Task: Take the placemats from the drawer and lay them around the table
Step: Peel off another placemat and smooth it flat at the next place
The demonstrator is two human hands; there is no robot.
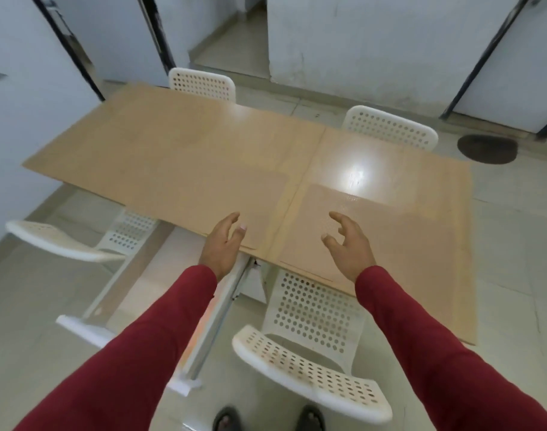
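Observation:
Two thin, translucent tan placemats lie flat on the light wooden table (172, 141). One placemat (191, 197) is at the near edge, left of the table's centre seam. The other placemat (400, 241), with a fine dotted texture, is to the right of the seam. My left hand (222, 247) hovers over the near right corner of the left placemat, fingers apart and empty. My right hand (348, 244) hovers over the near left part of the right placemat, also spread and holding nothing. I cannot make out a drawer.
White perforated chairs stand around the table: one right below my arms (312, 343), one at the near left (63, 241), and two on the far side (203, 85) (390, 129). A metal table frame (216, 321) runs beneath. A dark round mat (487, 149) lies on the tiled floor.

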